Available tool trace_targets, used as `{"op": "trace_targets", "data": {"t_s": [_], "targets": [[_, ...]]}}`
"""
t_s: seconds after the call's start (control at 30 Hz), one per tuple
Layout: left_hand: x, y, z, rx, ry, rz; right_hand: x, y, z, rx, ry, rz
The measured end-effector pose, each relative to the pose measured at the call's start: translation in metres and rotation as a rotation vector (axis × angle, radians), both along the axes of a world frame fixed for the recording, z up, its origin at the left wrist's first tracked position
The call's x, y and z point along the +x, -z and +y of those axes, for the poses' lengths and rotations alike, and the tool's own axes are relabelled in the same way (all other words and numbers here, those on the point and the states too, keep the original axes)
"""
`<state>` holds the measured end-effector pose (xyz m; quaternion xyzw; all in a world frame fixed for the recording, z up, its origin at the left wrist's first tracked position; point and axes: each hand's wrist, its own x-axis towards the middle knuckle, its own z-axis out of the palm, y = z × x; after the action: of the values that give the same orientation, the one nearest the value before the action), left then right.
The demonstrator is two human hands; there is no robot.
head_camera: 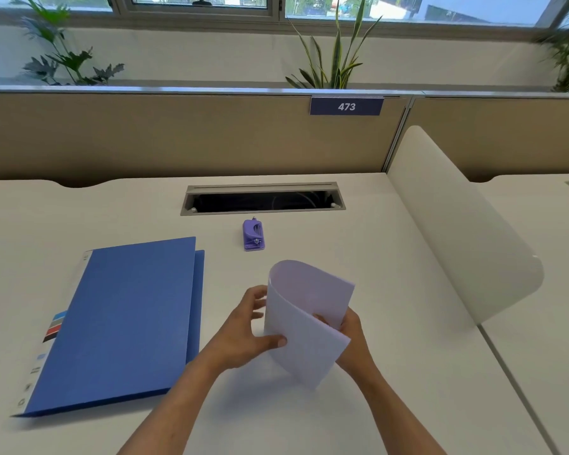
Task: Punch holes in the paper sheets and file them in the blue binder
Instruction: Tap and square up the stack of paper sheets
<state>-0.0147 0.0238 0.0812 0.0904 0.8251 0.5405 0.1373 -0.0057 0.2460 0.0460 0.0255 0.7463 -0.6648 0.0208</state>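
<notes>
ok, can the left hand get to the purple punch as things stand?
Probably not yet: the path over the desk to the purple punch is clear, but the left hand is holding the folded paper with the right hand.

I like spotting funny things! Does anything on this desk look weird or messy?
Only the paper sheets: they are bent over into a loop, held between the left hand and right hand. The blue binder lies closed and the purple hole punch stands untouched. Nothing is spilled or broken.

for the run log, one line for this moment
hands: left, right bending paper sheets | hole punch untouched | blue binder closed
</notes>
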Motion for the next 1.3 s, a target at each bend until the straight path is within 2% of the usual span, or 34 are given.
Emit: {"op": "trace_targets", "data": {"t_s": [0.13, 0.27, 0.43, 0.77, 1.07, 1.3], "targets": [[0.006, 0.003, 0.003, 0.068, -0.027, -0.02, 0.001, -0.008, -0.004, -0.006, -0.027, -0.053], [0.013, 0.006, 0.005, 0.108, -0.078, -0.004, 0.008, -0.021, -0.004, -0.187, 0.005, 0.022], [0.018, 0.008, 0.008, 0.106, -0.114, 0.018, 0.015, -0.022, -0.003, -0.251, -0.035, 0.054], [0.023, 0.006, 0.021, 0.144, -0.179, 0.07, 0.025, -0.012, -0.007, -0.066, 0.019, 0.095], [0.026, 0.015, 0.029, 0.153, -0.232, 0.071, 0.026, -0.006, -0.013, -0.23, 0.112, 0.052], [0.026, 0.015, 0.036, 0.193, -0.307, 0.07, 0.022, -0.015, -0.015, -0.174, 0.095, 0.069]]}}
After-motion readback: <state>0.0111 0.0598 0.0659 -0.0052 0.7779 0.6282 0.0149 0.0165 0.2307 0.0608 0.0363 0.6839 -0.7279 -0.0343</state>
